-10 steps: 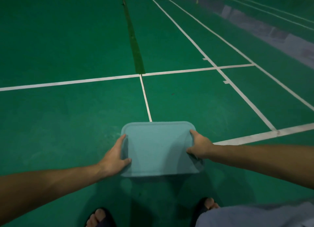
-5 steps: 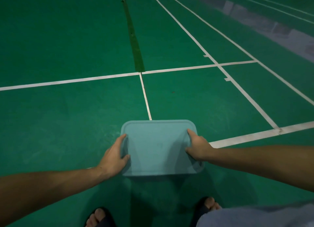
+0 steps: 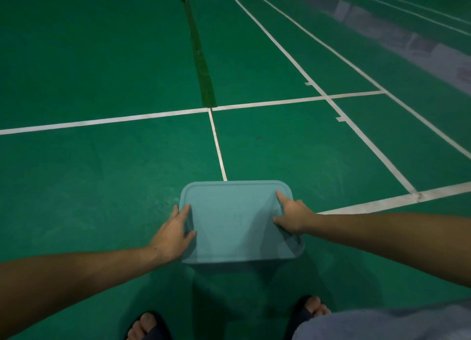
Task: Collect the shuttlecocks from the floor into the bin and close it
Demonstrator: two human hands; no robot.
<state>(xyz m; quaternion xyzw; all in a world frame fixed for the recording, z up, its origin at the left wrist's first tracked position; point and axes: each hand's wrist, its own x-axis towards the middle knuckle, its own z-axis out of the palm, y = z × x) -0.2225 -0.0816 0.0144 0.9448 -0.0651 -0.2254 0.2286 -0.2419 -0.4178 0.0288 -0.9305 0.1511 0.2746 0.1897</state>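
On the green court floor (image 3: 102, 186), just ahead of two sandalled feet (image 3: 147, 325), a light-blue bin (image 3: 239, 225) with its lid on. At its left edge, left hand (image 3: 173, 234) gripping the rim, thumb lying on the lid, fingers curled over the side. At its right edge, right hand (image 3: 293, 216) gripping likewise, forefinger stretched along the lid. Further right, white court lines (image 3: 369, 202).

Lidded bin (image 3: 239, 222) on court floor (image 3: 102, 186), feet (image 3: 147, 324) behind it, centre line (image 3: 218, 146) ahead
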